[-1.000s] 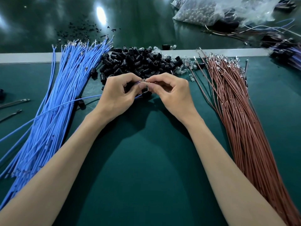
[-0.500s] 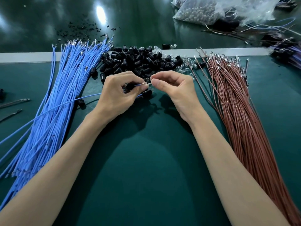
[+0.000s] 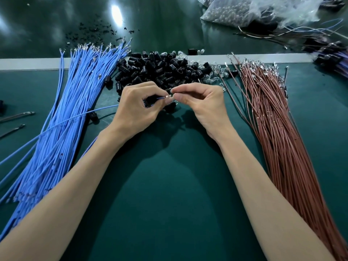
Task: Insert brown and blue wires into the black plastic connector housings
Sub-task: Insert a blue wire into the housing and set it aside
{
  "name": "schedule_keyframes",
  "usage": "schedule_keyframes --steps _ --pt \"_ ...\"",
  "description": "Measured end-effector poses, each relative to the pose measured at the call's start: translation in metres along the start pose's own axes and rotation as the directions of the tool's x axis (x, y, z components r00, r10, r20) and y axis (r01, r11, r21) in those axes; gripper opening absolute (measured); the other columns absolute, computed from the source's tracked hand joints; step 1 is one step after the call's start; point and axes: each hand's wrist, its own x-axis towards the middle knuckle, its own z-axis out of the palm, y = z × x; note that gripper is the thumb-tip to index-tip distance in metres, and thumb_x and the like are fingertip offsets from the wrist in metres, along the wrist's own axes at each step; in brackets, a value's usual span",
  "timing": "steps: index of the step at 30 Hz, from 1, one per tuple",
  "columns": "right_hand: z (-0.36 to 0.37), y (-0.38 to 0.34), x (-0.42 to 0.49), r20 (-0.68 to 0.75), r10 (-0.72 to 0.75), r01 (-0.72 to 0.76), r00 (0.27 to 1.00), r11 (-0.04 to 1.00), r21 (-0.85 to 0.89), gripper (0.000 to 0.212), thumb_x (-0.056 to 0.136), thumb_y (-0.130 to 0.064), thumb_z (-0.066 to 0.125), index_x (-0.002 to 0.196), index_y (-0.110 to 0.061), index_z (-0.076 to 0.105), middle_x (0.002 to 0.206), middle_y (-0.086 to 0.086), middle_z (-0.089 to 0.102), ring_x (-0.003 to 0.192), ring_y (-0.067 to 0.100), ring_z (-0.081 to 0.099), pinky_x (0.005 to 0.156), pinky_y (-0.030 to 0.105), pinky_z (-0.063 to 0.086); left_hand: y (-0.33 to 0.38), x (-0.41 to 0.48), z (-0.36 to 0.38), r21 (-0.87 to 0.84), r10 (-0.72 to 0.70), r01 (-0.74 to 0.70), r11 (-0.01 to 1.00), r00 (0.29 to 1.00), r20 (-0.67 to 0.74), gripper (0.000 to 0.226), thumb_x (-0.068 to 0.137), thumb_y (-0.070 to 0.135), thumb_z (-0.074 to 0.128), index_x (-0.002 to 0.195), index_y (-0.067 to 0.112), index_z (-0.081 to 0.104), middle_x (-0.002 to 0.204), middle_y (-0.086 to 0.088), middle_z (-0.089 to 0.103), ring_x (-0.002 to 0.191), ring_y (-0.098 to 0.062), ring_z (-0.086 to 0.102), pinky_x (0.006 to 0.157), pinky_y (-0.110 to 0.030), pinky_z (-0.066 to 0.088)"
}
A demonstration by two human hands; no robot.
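Observation:
My left hand (image 3: 138, 110) grips a black connector housing (image 3: 148, 102) and a single blue wire (image 3: 75, 117) that trails off to the left. The wire's metal terminal (image 3: 167, 96) sticks out past my left thumb. My right hand (image 3: 204, 105) is curled, and its thumb and forefinger pinch at that terminal's tip. A pile of black housings (image 3: 162, 70) lies just behind both hands. The blue wire bundle (image 3: 56, 132) fans out on the left, the brown wire bundle (image 3: 278, 140) on the right.
Small clear bulbs (image 3: 214, 77) are scattered between the housings and the brown wires. Plastic bags (image 3: 244, 14) and finished wired pieces (image 3: 335, 59) lie at the back right. A pale strip (image 3: 28, 63) crosses the green mat (image 3: 169, 185). Thin metal-tipped rods (image 3: 17, 115) lie at far left.
My hands were pressed together at the wire end; the right hand drew slightly to the right, so the terminal now shows between the two hands.

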Motion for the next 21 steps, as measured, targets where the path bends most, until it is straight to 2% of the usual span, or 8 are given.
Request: schedule_keyframes --steps 6,13,18,21 --pt "0.0001 0.0000 -0.0006 0.020 0.023 -0.022 1.000 0.999 -0.028 0.017 0.073 -0.004 0.079 0.087 -0.011 0.075 0.079 -0.005 0.074 0.077 0.006 0.069 0.074 0.016 0.050 -0.0001 -0.0004 0.0001 0.007 -0.014 0.014 1.000 1.000 -0.017 0.008 0.084 0.011 0.072 0.083 0.003 0.073 0.078 0.002 0.066 0.069 -0.005 0.057 0.066 -0.012 0.043" --pt "-0.0009 -0.0013 0.0004 -0.008 0.026 -0.026 1.000 1.000 -0.015 0.022 0.073 -0.001 0.079 0.093 -0.007 0.073 0.088 0.002 0.074 0.083 0.011 0.070 0.080 0.022 0.054 0.0000 -0.0010 -0.0011 0.012 -0.012 0.012 1.000 1.000 -0.004 0.008 0.083 0.010 0.072 0.084 0.003 0.073 0.079 -0.002 0.068 0.070 -0.008 0.060 0.066 -0.016 0.046" --pt "-0.0007 -0.0021 -0.0008 0.013 0.019 -0.019 1.000 1.000 -0.023 0.020 0.072 0.001 0.078 0.090 -0.007 0.074 0.082 -0.001 0.073 0.078 0.007 0.069 0.075 0.018 0.052 -0.0001 -0.0004 -0.0003 0.005 0.000 0.000 1.000 1.000 0.010 0.009 0.084 0.012 0.072 0.084 0.003 0.074 0.080 0.002 0.066 0.070 -0.006 0.059 0.068 -0.011 0.044" --pt "-0.0012 -0.0022 -0.0009 0.006 0.022 -0.022 1.000 1.000 -0.021 0.017 0.071 0.001 0.079 0.086 -0.008 0.074 0.079 -0.002 0.073 0.076 0.008 0.069 0.074 0.018 0.052 -0.0006 -0.0008 0.0000 0.006 0.009 -0.009 1.000 1.000 0.012 0.011 0.084 0.012 0.072 0.083 0.002 0.073 0.080 0.001 0.066 0.071 -0.009 0.060 0.067 -0.016 0.047"
